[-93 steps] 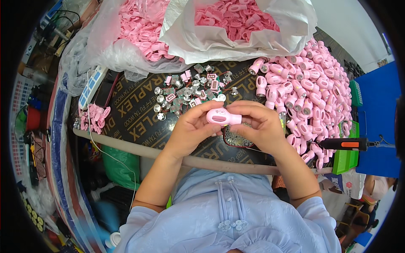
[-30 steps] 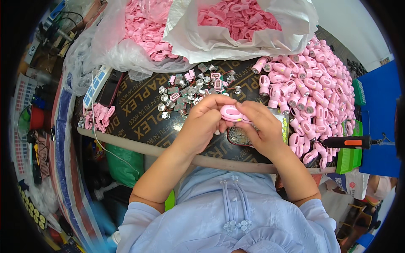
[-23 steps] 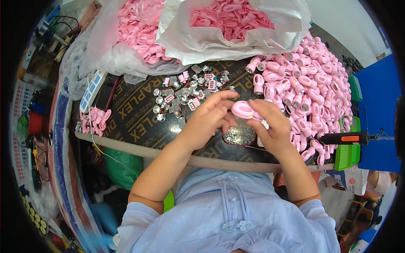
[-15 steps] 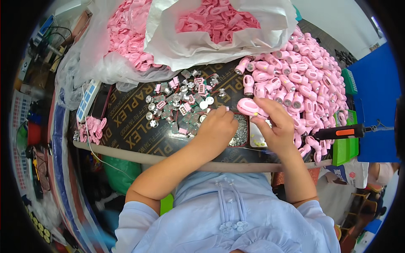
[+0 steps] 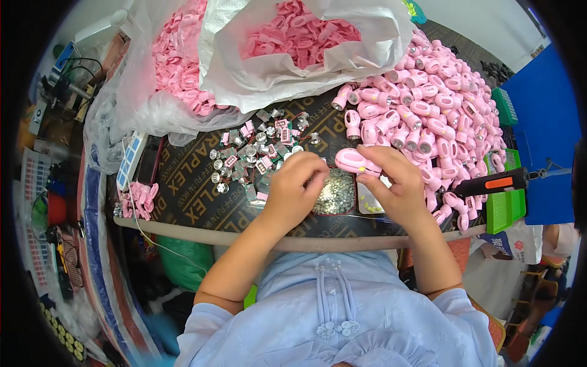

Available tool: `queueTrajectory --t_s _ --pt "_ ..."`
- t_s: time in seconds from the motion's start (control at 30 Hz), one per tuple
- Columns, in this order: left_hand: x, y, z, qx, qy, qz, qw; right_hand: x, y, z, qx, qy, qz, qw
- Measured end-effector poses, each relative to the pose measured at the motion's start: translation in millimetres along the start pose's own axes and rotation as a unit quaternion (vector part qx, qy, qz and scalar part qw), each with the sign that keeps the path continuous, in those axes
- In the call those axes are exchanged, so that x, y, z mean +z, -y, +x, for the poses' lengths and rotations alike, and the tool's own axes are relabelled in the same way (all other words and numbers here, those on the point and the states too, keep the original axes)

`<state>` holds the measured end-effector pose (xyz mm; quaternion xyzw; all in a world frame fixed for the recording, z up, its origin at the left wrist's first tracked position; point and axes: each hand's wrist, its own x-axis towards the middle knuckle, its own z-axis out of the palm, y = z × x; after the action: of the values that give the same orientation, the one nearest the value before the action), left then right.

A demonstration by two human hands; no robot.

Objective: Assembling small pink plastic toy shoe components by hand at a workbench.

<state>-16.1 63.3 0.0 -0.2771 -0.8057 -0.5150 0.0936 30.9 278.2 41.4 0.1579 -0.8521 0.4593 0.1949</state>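
Between the thumb and fingers of my right hand (image 5: 396,183) is a pink mini flashlight (image 5: 351,160), held lengthwise above the mat. My left hand (image 5: 295,186) is closed, its fingertips curled together; whatever they may pinch is hidden. It is beside a shallow tray of small shiny metal pieces (image 5: 335,194). Right of that tray is a white tray (image 5: 369,202) with small yellow bits, partly under my right hand. Beyond my left hand lie loose flashlight innards (image 5: 260,150): silvery reflectors, green boards, pink parts and thin wires.
A large heap of pink flashlights (image 5: 440,116) covers the right side. At the back, a white sack (image 5: 232,73) holds pink shells. A black-and-orange power screwdriver (image 5: 495,183) hangs at right near a green basket (image 5: 507,211). At left are a power strip (image 5: 132,160) and small pink parts (image 5: 139,200).
My left hand has drawn back toward me and slightly left, uncovering more of the tray of metal pieces. My right hand still holds the flashlight. The whole view has shifted slightly.
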Motion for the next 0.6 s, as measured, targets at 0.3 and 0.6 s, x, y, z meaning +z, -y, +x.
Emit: queueTrajectory --t_s 0.3,0.6 --pt "-22 -13 2 0.070 -0.060 -0.043 0.995 8 16 7 -0.007 0.036 0.051 0.998" --pt "-33 -19 6 0.159 -0.035 0.053 0.985 11 24 7 0.014 0.034 0.066 0.997"
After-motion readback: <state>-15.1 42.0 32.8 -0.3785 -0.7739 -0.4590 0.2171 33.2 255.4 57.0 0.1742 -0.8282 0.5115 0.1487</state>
